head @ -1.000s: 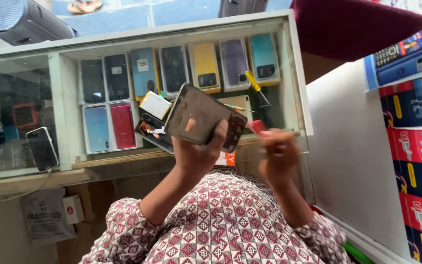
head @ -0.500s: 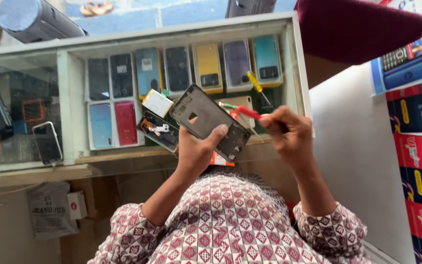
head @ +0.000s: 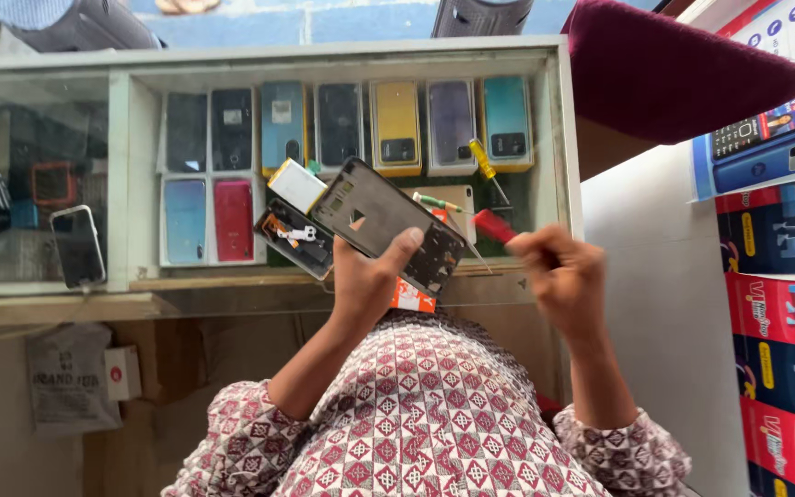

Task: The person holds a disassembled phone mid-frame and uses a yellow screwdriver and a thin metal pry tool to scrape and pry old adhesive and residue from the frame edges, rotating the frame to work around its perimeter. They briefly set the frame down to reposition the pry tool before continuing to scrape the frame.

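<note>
The left hand [head: 370, 281] and the right hand [head: 558, 276] are raised over the front edge of the glass worktop [head: 545, 138], with an open gap between them. The phone frame [head: 386, 224] in the left hand tilts across the space ahead of it, and an opened phone [head: 294, 237] and a flat battery [head: 296, 184] lie just beside it, crowding the left side. Ahead of the right hand, the red-handled screwdriver [head: 494, 225] it grips, a yellow screwdriver [head: 483, 161] and a green-handled tool [head: 436, 202] take up the glass. A dark red cushion [head: 683, 74] overhangs the right. Farther left the glass stays bare up to a lone phone [head: 77, 245].
</note>
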`<state>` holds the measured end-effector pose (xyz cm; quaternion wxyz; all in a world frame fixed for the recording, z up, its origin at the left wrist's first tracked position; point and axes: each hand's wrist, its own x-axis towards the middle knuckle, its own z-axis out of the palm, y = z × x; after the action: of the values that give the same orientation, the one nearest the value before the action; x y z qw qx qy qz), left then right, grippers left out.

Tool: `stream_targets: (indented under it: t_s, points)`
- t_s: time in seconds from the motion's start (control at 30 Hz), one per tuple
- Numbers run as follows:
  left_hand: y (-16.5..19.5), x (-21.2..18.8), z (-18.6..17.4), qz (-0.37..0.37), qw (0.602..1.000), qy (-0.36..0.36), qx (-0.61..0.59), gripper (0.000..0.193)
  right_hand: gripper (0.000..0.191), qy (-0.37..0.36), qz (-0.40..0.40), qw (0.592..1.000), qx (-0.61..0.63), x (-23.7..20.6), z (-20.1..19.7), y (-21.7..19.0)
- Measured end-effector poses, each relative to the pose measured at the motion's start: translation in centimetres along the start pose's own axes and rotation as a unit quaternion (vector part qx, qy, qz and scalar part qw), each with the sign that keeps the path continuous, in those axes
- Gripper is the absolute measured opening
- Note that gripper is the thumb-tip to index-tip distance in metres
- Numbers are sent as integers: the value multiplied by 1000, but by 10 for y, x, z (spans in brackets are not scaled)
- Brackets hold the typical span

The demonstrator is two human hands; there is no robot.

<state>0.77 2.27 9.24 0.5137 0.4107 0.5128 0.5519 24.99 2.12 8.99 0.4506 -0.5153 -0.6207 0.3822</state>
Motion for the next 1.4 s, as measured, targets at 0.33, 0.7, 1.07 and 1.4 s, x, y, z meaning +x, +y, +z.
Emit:
stream_targets:
  t_s: [0.33, 0.7, 1.07, 1.4]
  points:
    - [9, -6, 16, 20, 999, -40, -20, 17, 11, -2, -62, 998, 11, 17, 32, 12]
    - [-11, 2, 13, 37, 998, 40, -43, 14, 19, 130, -12, 990, -52, -7, -2, 7]
    - [-11, 4, 33, -11, 988, -121, -99, 27, 16, 83, 194, 894, 395, -6, 36, 41]
    - [-34, -2, -15, -38, 890, -230, 392, 24, 10, 169, 109, 951, 236, 0, -27, 44]
